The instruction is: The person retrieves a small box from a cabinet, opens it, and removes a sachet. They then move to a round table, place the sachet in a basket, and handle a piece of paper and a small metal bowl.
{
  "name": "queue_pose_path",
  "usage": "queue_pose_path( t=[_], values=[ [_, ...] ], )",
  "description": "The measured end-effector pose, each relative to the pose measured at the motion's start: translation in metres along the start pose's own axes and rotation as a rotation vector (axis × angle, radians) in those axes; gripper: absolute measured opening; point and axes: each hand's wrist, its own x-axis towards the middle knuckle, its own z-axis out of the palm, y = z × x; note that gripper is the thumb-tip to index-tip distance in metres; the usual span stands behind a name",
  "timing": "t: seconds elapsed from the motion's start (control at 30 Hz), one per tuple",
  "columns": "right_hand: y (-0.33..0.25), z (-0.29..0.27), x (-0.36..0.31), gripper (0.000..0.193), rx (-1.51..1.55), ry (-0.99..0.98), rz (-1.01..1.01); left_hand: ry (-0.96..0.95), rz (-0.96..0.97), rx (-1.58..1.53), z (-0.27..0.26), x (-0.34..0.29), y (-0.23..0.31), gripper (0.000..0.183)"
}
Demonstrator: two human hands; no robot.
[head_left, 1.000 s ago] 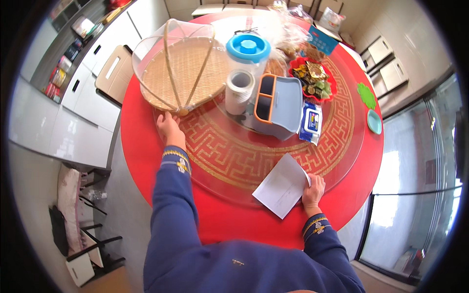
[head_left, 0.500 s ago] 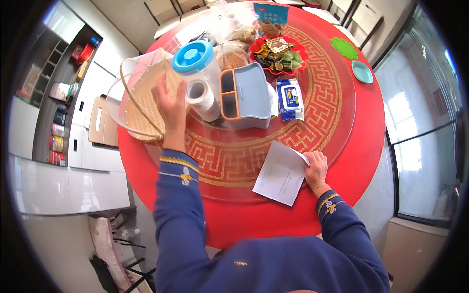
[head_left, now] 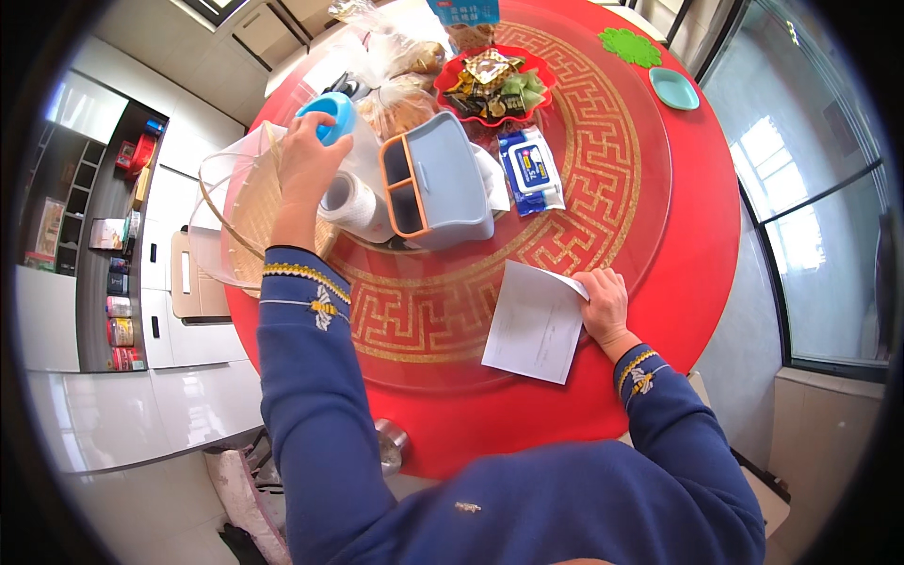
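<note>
I have the left hand (head_left: 311,160) reaching over the left half of the red tabletop (head_left: 692,245), its bent fingers over the blue lid (head_left: 339,111) of a clear container; they are partly curled, but I cannot tell whether they grip the lid or only touch it. The right hand (head_left: 605,306) is nearer the right edge, fingers closed on the upper right corner of a white paper (head_left: 534,325), which curls up there. The paper lies toward the tabletop's near edge, right of its middle. The step in hand looks to me like getting a hold on the lidded container while the right hand steadies the paper. As I judge it, the next move calls for a secure left-hand grip and care around the paper roll (head_left: 350,201) just nearer me and the mesh food cover (head_left: 240,169) crowding the left edge.
</note>
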Motion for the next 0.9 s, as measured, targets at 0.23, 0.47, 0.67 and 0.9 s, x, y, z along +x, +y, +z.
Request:
queue_pose_path(
  t=[0.23,0.47,0.67,0.9],
  values=[
    [-0.001,-0.001,0.000,0.017,0.010,0.005,0.005,-0.124,0.139,-0.240,-0.011,-0.002,-0.033,0.032],
    [0.002,0.003,-0.002,0.018,-0.007,-0.011,0.018,-0.125,0.073,-0.341,-0.016,-0.013,-0.026,0.031],
    [0.003,0.002,-0.002,0.019,-0.021,-0.015,0.030,0.585,-0.168,-0.856,0.013,-0.070,-0.018,0.040],
    [0.000,0.003,-0.001,0.017,0.010,-0.011,0.016,0.192,-0.511,-1.052,0.093,-0.157,-0.058,0.069]
  ],
)
